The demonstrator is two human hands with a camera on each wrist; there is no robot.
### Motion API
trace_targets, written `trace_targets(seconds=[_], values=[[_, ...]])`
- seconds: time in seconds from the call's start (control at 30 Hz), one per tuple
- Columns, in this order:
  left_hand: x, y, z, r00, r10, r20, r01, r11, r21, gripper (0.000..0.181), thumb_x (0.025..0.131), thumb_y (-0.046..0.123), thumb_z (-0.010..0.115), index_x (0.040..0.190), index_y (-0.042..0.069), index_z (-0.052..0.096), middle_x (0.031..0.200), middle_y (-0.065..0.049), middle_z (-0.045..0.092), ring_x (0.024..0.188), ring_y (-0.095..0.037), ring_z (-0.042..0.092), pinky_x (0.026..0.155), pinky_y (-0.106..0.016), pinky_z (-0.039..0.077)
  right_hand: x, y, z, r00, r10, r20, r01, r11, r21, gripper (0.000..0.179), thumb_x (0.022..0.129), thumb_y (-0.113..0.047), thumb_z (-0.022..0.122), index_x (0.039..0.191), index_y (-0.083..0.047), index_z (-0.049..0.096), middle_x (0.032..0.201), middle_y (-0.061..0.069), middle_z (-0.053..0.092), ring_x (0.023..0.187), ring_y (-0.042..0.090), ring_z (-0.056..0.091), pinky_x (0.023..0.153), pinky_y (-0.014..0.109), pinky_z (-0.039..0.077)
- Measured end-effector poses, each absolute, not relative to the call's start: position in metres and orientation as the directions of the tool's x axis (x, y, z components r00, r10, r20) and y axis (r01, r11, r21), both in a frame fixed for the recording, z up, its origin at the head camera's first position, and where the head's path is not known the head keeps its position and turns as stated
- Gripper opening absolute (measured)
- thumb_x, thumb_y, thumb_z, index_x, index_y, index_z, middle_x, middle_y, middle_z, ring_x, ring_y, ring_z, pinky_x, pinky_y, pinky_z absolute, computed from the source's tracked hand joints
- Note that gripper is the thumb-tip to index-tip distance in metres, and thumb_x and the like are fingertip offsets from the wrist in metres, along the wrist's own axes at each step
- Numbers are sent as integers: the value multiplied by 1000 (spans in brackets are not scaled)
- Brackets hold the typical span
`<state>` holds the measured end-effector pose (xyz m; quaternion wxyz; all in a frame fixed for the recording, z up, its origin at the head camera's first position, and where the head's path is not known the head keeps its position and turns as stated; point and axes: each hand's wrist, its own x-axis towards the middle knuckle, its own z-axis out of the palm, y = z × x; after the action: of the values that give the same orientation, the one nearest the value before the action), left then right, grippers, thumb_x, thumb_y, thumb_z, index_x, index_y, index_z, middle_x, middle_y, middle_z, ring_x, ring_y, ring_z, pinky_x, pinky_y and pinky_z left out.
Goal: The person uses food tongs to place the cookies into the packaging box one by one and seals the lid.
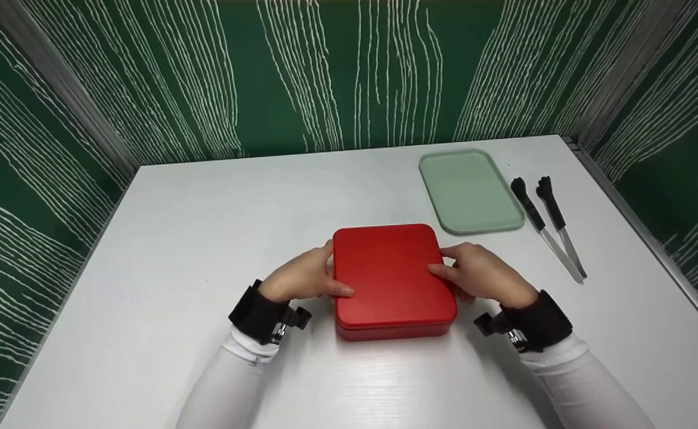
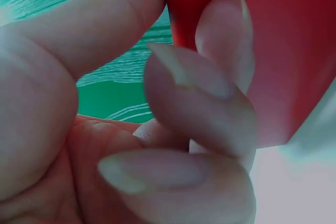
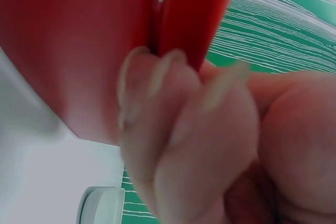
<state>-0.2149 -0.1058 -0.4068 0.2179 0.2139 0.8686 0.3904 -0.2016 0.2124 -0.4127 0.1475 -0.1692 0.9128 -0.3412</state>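
A red lidded box (image 1: 392,277) sits on the white table between both hands, its lid down and a seam running round the side. My left hand (image 1: 304,275) grips the left side, thumb over the lid's edge; in the left wrist view a curled fingertip (image 2: 226,40) touches the side near the seam. On the opposite side my right hand (image 1: 481,273) pinches the lid's edge, thumb on top. The right wrist view has its fingertips (image 3: 152,82) at the seam under the lid's rim (image 3: 191,14). The box's contents are hidden.
A pale green tray (image 1: 471,190) lies behind the box to the right. Beyond it, near the right edge of the white table (image 1: 164,268), are black-handled metal tongs (image 1: 554,229). Green panels with white streaks (image 1: 373,77) stand around the table.
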Motion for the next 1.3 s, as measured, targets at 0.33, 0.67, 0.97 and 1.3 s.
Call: trace_targets(seconds=[0.33,0.67,0.97,1.3], values=[[-209,-101,-412,-823,535,-189,202,589,783,92,82,22,83,152,12,25,65,-3,61,51,-14,51,53,-27,40,-202,223,-408,-849,-468,-244,-147,654,-742,48,92,-16,72,133,0,55,61,6,61,48,18,59,52,35,52],[-204,-98,-414,-823,544,-166,233,588,774,94,83,21,82,153,7,21,76,1,67,61,-14,57,60,-29,43,-199,227,-407,-821,-500,-277,-143,648,-748,58,90,-14,73,140,0,46,60,6,60,49,17,57,53,36,53],[-204,-99,-416,-811,566,-147,270,585,765,89,83,21,82,149,1,25,76,1,64,59,-14,51,59,-29,42,-200,228,-409,-809,-517,-278,-158,648,-745,56,91,-14,72,139,-1,47,60,5,60,48,17,56,52,34,51],[-218,-104,-410,-871,450,-196,204,694,690,96,84,39,79,156,5,26,73,-4,63,61,-17,57,63,-30,46,-209,234,-406,-855,-457,-245,-175,700,-693,68,91,-25,74,146,0,44,62,9,62,49,18,57,53,33,50]])
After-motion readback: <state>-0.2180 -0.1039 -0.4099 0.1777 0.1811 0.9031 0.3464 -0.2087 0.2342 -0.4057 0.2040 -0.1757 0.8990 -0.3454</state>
